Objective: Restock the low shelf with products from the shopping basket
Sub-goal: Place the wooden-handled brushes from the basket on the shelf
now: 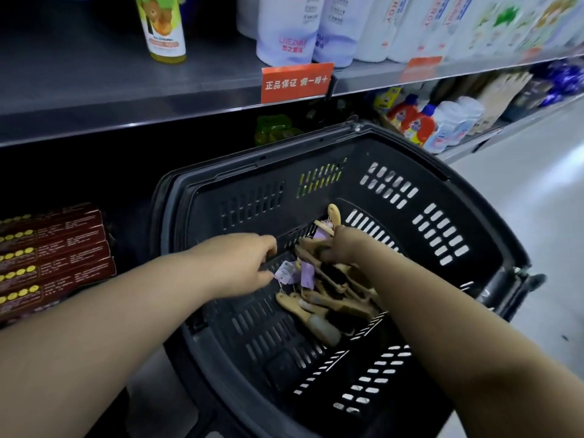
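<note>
A black plastic shopping basket [436,216] stands on the floor before the shelving. Inside it lies a pile of several wooden-handled brushes [319,308] with dark bristles and purple paper tags [306,273]. My left hand [243,257] reaches into the basket, its fingertips at a purple tag on the left of the pile. My right hand [341,245] is curled round the handles of brushes at the top of the pile. The low shelf [132,191] is a dark recess behind and left of the basket.
Dark red boxes [53,254] are stacked on the low shelf at left. A green pack [271,129] sits deeper in. The upper shelf [158,99] carries a yellow bottle [162,26] and white refill pouches [290,26]. Detergent bottles [420,121] line the shelf at right, by grey floor [537,184].
</note>
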